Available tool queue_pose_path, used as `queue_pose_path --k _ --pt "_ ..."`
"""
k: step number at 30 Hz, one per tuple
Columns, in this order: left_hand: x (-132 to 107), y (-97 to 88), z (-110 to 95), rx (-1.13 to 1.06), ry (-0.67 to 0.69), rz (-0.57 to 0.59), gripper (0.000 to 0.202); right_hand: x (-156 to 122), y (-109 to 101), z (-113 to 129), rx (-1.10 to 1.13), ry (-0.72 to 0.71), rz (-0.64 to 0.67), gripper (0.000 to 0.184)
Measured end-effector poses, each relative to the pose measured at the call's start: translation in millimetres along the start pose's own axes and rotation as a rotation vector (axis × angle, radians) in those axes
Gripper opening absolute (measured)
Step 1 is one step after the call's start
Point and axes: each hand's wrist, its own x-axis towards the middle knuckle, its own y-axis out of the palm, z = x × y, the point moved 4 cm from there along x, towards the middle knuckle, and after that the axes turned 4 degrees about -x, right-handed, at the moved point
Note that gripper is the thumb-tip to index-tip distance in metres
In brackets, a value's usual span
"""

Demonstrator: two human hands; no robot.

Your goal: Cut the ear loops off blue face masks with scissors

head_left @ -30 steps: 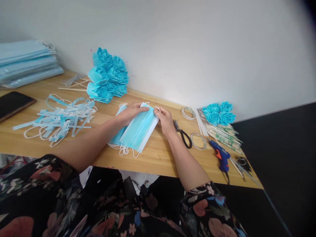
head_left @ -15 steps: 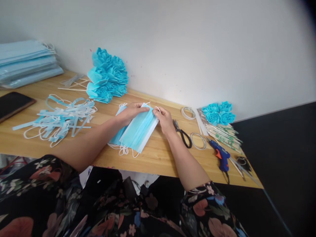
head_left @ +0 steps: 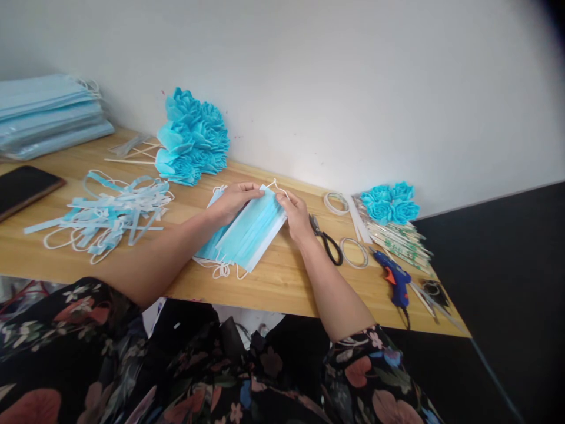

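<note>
A light-blue pleated face mask point(head_left: 251, 232) is held tilted over the table between both hands. My left hand point(head_left: 238, 199) pinches its upper left corner, and my right hand point(head_left: 295, 213) grips the upper right corner. White ear loops stick up between the hands and hang at the lower end. More blue masks point(head_left: 212, 242) lie beneath it on the wood, partly covered by the held mask and my left hand. Just right of my right hand lie black-handled scissors point(head_left: 329, 241).
Cut strips and loops point(head_left: 112, 212) lie left, near a phone point(head_left: 29, 187) and stacked masks point(head_left: 48, 115). Blue fabric flowers point(head_left: 194, 138) stand at the back. Rightward are tape rolls point(head_left: 336, 202), smaller flowers point(head_left: 391, 203), wrapped sticks point(head_left: 404, 242) and a blue glue gun point(head_left: 395, 275).
The held mask has shifted slightly up and right with both hands. Its ear loop now stands up higher between them. The things on the table stay where they were.
</note>
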Motion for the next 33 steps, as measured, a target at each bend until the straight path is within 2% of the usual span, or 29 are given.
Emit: queue_pose_path --k 10,18,22,27,33 --pt "-9.0 11.7 -8.4 -0.020 -0.054 0.028 0.018 -1.7 2.9 2.9 -0.014 0.016 0.030 0.024" --pt "-6.5 8.4 -6.6 0.007 -0.002 0.000 0.023 -0.3 1.4 -0.5 0.033 0.017 0.030 0.023" --pt "-6.6 9.1 -6.9 0.010 0.005 0.017 0.024 0.8 0.7 -3.3 0.021 0.019 0.011 0.029" --pt "-6.7 12.3 -9.6 0.011 0.013 0.012 0.027 1.9 -1.1 -3.5 0.014 0.013 -0.021 0.026" --pt "-4.8 10.6 -3.8 -0.032 -0.021 0.064 0.034 3.2 -4.4 -5.1 0.050 0.020 -0.087 0.029"
